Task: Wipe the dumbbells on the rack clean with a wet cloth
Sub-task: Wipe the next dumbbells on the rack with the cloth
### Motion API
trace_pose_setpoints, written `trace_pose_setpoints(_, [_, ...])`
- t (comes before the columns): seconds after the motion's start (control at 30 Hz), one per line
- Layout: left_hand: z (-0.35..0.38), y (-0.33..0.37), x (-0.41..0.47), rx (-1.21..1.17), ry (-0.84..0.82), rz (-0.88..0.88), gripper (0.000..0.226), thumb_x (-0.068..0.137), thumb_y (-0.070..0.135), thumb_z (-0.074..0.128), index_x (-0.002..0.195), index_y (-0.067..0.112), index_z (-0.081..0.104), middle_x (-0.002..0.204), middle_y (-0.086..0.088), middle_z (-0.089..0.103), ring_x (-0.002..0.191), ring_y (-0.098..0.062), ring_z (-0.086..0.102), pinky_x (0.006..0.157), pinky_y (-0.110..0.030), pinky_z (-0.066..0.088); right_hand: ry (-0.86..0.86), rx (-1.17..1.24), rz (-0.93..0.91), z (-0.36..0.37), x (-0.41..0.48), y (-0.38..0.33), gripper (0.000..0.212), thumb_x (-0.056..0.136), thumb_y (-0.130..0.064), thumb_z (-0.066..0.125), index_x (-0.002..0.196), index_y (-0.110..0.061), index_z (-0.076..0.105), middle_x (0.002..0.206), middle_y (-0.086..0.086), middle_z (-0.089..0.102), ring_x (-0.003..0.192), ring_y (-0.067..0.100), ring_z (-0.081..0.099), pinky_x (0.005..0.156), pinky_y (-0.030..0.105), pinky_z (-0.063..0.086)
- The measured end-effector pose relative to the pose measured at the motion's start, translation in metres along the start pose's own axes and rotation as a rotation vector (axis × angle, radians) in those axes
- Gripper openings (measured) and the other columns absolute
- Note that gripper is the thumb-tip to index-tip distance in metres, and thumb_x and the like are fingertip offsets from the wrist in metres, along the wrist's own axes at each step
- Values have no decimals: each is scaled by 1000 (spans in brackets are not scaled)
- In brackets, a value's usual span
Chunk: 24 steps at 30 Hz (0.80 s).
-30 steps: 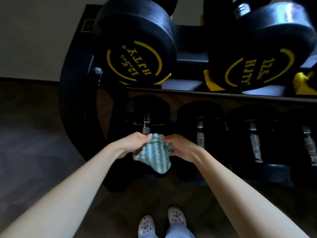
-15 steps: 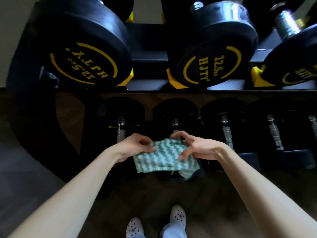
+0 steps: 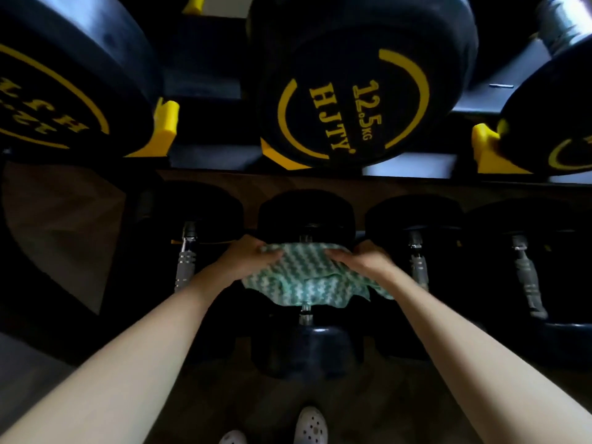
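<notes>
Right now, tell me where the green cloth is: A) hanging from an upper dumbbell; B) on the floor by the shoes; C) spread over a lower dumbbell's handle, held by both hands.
C: the cloth lies over the lower dumbbell, the left hand and right hand gripping its ends.

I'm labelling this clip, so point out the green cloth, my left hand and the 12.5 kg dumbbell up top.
green cloth (image 3: 304,280): head view, middle of the spread fabric.
left hand (image 3: 253,258): head view, back of the hand.
12.5 kg dumbbell (image 3: 349,113): head view, printed end face.
</notes>
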<state>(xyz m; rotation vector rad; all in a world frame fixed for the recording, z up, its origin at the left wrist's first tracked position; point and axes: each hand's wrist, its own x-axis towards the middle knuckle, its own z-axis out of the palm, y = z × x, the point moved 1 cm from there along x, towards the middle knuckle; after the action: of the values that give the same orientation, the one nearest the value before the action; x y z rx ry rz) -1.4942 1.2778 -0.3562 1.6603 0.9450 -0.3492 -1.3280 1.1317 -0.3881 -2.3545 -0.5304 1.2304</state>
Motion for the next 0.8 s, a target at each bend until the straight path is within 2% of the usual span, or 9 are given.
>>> trace_pose_setpoints(0.13, [11, -25, 43, -97, 264, -200, 48, 87, 42, 60, 121, 8, 58, 117, -13, 61, 109, -31, 57, 94, -39, 46, 32, 33, 116, 18, 31, 2, 38, 85, -53, 58, 94, -16, 63, 94, 7, 66, 87, 22, 63, 74, 28, 46])
trace_pose_setpoints(0.2, [21, -33, 61, -61, 380, -303, 70, 82, 50, 62, 136, 9, 43, 135, -13, 49, 123, -32, 47, 100, -38, 42, 119, -24, 186, 26, 48, 5, 73, 82, -56, 60, 135, -9, 45, 138, 17, 46, 128, 31, 44, 97, 32, 36])
trace_pose_setpoints(0.27, [31, -38, 72, 13, 463, -440, 91, 79, 56, 62, 144, 5, 24, 147, -16, 30, 135, -33, 31, 107, -38, 32, 129, -7, 257, 36, 56, 7, 102, 76, -60, 64, 149, -6, 17, 155, 17, 17, 142, 32, 19, 110, 32, 23])
trace_pose_setpoints(0.33, [42, -39, 77, -138, 482, -551, 95, 78, 53, 65, 144, -1, 22, 148, -18, 27, 136, -34, 29, 106, -39, 31, 83, 278, 279, 46, 68, 13, 97, 69, -50, 76, 143, -6, 33, 146, 16, 38, 132, 29, 40, 105, 37, 38])
trace_pose_setpoints(0.4, [54, -41, 85, -559, 487, -464, 70, 82, 36, 67, 135, -2, 42, 134, -18, 48, 122, -33, 49, 95, -37, 44, 52, 753, 313, 63, 68, 16, 52, 73, -22, 78, 116, -3, 55, 101, 14, 67, 83, 17, 68, 64, 30, 57])
trace_pose_setpoints(0.47, [70, -33, 85, -846, 419, -325, 34, 89, 18, 59, 114, -5, 61, 103, -14, 65, 92, -25, 63, 72, -28, 50, 22, 962, 254, 74, 57, 12, 4, 87, -4, 60, 85, -5, 56, 54, 2, 64, 38, 7, 56, 35, 17, 43])
trace_pose_setpoints(0.57, [84, -17, 77, -927, 255, -217, 32, 95, 11, 47, 71, 8, 67, 63, -5, 66, 52, -14, 62, 46, -16, 47, -71, 949, 141, 76, 47, 6, 22, 96, -5, 44, 77, -7, 56, 57, 3, 65, 46, 11, 61, 38, 16, 46])
trace_pose_setpoints(0.67, [87, -17, 79, -654, 324, -161, 18, 93, 14, 55, 90, 1, 66, 96, -16, 67, 79, -23, 64, 71, -30, 53, -74, 728, 63, 73, 53, 1, 27, 99, -7, 41, 74, -9, 52, 80, 13, 56, 64, 14, 62, 55, 18, 47])
trace_pose_setpoints(0.8, [86, -29, 83, -375, 388, -159, 26, 92, 18, 57, 105, -2, 67, 109, -24, 66, 105, -32, 63, 91, -48, 51, 39, 405, 12, 75, 58, 6, 33, 91, -11, 56, 60, -18, 46, 75, 8, 56, 72, 21, 52, 68, 32, 42])
